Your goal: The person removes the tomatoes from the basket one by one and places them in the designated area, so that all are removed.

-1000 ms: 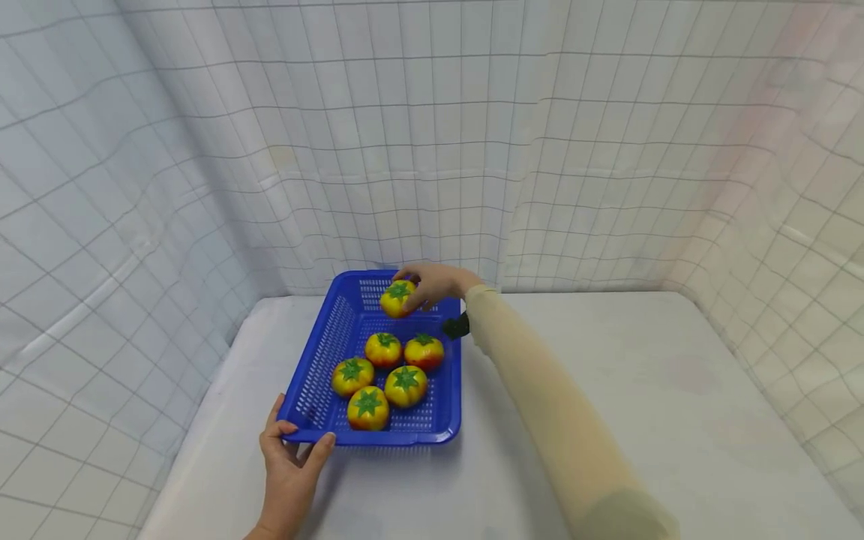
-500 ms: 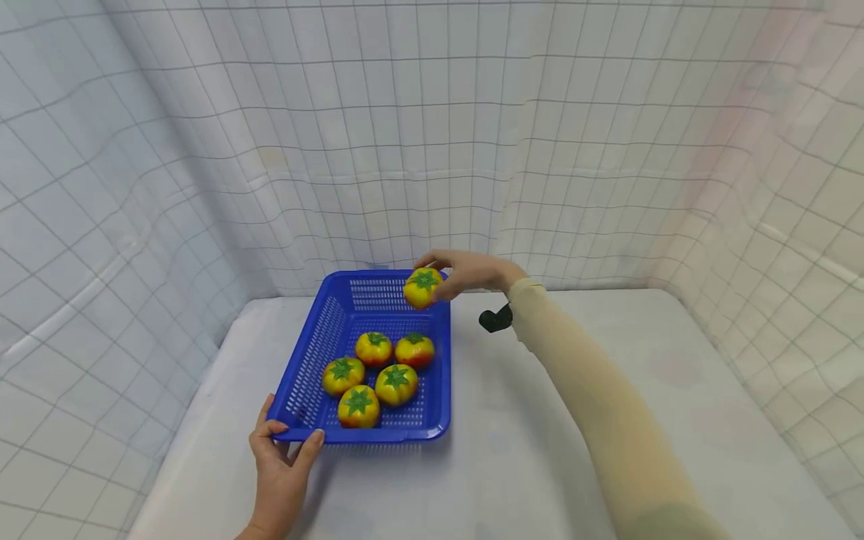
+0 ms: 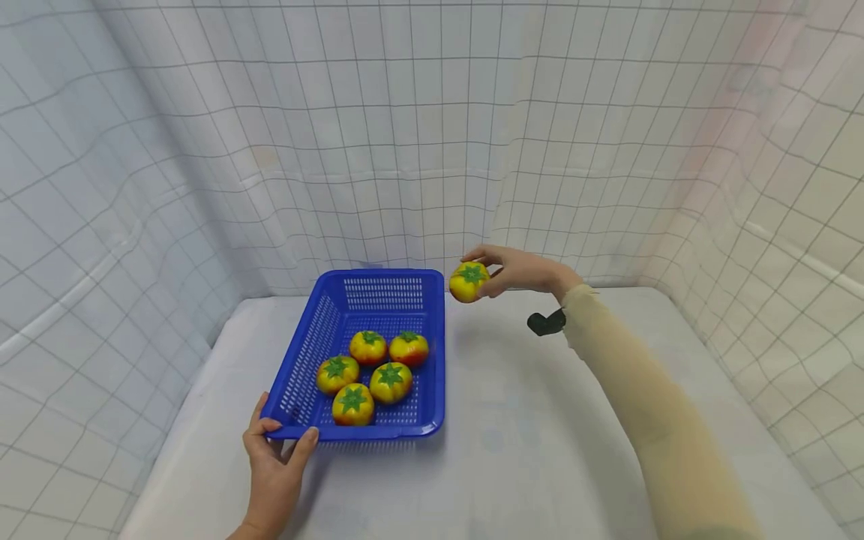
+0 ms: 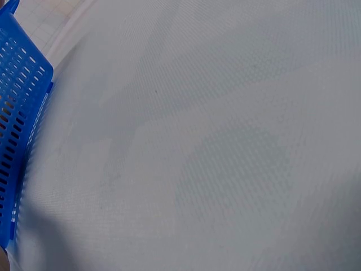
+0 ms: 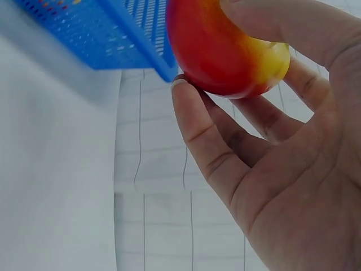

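In the head view my right hand (image 3: pixel 516 270) holds a glossy yellow-and-red tomato (image 3: pixel 469 282) with a green star-shaped top. It is up off the table, just right of the blue basket's far right corner. The right wrist view shows the thumb and fingertips around the red side of this tomato (image 5: pixel 225 53). My left hand (image 3: pixel 275 469) grips the near left corner of the blue plastic basket (image 3: pixel 442 375), thumb on the rim. Inside the basket, several similar tomatoes (image 3: pixel 390 383) sit in its near half.
A white-covered table (image 3: pixel 540 450) carries the basket on its left side. White grid-patterned curtains (image 3: pixel 418 150) stand behind and on both sides. A dark object (image 3: pixel 545 323) juts from under the right wrist. The left wrist view has the perforated basket wall (image 4: pixel 22 101) at its left edge.
My right hand has carried the tomato rightward, from above the far part of the basket out past its right rim. The left hand keeps its grip on the corner.
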### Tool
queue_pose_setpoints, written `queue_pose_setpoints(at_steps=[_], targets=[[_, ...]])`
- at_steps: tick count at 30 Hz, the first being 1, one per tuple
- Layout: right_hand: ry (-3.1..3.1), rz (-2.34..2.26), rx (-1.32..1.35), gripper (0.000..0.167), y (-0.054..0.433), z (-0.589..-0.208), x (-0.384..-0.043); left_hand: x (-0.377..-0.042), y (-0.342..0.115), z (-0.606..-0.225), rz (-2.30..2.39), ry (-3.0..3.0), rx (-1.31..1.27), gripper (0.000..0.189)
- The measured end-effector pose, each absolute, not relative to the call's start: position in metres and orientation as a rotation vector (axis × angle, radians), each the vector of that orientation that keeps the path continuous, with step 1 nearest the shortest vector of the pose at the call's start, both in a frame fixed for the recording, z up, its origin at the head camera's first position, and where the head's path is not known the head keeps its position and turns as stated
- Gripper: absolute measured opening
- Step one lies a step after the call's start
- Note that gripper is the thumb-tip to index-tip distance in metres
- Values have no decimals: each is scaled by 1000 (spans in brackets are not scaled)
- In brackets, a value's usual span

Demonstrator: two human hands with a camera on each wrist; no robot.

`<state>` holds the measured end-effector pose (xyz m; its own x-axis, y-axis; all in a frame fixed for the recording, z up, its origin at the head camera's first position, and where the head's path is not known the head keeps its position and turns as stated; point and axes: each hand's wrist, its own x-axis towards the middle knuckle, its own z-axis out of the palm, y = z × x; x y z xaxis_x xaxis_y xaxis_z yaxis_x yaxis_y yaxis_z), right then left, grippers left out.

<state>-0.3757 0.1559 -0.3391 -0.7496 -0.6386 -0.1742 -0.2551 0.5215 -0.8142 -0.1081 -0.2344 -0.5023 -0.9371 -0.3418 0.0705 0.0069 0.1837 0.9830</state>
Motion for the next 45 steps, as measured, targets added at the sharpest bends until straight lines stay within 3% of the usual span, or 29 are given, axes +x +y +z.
queue_pose_setpoints(at_steps=[20,45], targets=[[2352,-1058,-573,63,231,-383,-344,-111,-232,-504,-1870,-2117,278,52],[2360,-1023,-515,66,256,-426,-333,-111,-263,-499,-1875,-2221,32,40]])
